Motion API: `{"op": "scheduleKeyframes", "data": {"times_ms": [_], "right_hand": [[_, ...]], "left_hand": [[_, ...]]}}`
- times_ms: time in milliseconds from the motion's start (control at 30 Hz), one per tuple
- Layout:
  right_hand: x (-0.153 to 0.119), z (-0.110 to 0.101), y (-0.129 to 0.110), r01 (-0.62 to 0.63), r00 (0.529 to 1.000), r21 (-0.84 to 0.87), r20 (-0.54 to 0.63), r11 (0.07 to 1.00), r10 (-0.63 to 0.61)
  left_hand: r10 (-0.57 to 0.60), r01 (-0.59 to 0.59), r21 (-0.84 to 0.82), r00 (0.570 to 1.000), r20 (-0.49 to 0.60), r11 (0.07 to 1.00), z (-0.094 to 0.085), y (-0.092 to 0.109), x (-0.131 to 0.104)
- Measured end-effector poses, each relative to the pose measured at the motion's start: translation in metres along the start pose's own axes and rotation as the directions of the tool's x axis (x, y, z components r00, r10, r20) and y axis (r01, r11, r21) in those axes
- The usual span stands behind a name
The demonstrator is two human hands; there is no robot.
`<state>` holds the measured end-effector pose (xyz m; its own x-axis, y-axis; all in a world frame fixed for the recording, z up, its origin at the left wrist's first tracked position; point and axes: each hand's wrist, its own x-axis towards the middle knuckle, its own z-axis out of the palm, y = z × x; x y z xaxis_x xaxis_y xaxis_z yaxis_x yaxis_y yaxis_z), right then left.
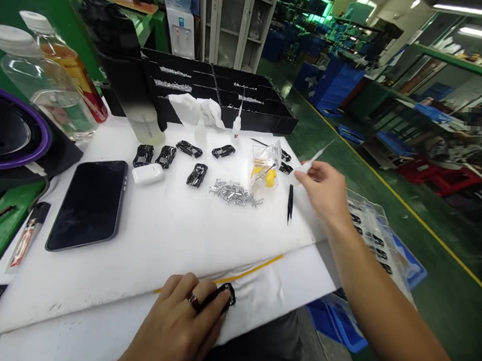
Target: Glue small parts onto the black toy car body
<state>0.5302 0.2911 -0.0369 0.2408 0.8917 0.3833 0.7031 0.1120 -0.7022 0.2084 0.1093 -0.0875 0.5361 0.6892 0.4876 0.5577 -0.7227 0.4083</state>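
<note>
At the table's front edge, my left hand [183, 318] is closed on a small black toy car [229, 295]. Fingers cover most of the car, which lies on white cloth over the table edge. Out to the right, my right hand [326, 191] pinches a small white dropper bottle [307, 165] with a long thin tip pointing up and right. Black tweezers [290, 205] lie just left of that hand. Nearby are a clear box with yellow pieces [266, 174] and a pile of small silver parts [234, 193]. Several more black toy cars [197, 175] stand on the white sheet.
A black compartment tray [265, 119] spans the back, with another dropper bottle [236, 127] before it. On the left are a phone [90, 204], a white case [148, 173], and drink bottles [58, 93]. A clear tray of cars [369, 226] sits beyond my right arm.
</note>
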Motion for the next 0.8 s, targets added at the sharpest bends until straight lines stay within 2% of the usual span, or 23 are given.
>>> {"op": "scheduleKeyframes", "data": {"times_ms": [100, 267, 433, 567, 600, 667, 733, 800], "right_hand": [[-0.010, 0.009, -0.003, -0.035, 0.992, -0.101, 0.121, 0.994, 0.048], [-0.030, -0.001, -0.002, -0.160, 0.969, -0.311, 0.129, 0.937, 0.208], [-0.031, -0.027, -0.001, -0.171, 0.908, -0.410, 0.286, 0.896, 0.305], [-0.043, -0.059, -0.006, -0.219, 0.911, -0.407, 0.240, 0.887, 0.334], [-0.052, -0.064, -0.009, -0.234, 0.923, -0.373, 0.205, 0.898, 0.325], [-0.076, -0.067, -0.017, -0.242, 0.950, -0.203, 0.150, 0.949, 0.274], [-0.104, -0.058, -0.026, -0.207, 0.973, 0.092, 0.119, 0.974, 0.196], [-0.130, -0.043, -0.034, -0.162, 0.984, 0.239, 0.116, 0.958, 0.137]], "left_hand": [[-0.007, 0.006, -0.007, 1.000, -0.014, 1.000, 0.001, 0.001, 0.001], [-0.028, 0.028, 0.001, 1.000, 0.008, 1.000, 0.002, 0.001, 0.001], [-0.042, 0.042, 0.003, 0.998, 0.039, 0.999, -0.001, 0.003, 0.000], [-0.047, 0.047, 0.000, 0.997, 0.066, 0.999, -0.004, 0.004, 0.001], [-0.050, 0.050, 0.000, 0.996, 0.075, 0.999, -0.004, 0.004, 0.002], [-0.059, 0.059, -0.001, 0.994, 0.095, 0.998, -0.005, 0.004, 0.001], [-0.065, 0.066, -0.002, 0.992, 0.107, 0.998, -0.005, 0.004, 0.001], [-0.063, 0.063, 0.000, 0.992, 0.108, 0.998, -0.005, 0.004, 0.000]]}}
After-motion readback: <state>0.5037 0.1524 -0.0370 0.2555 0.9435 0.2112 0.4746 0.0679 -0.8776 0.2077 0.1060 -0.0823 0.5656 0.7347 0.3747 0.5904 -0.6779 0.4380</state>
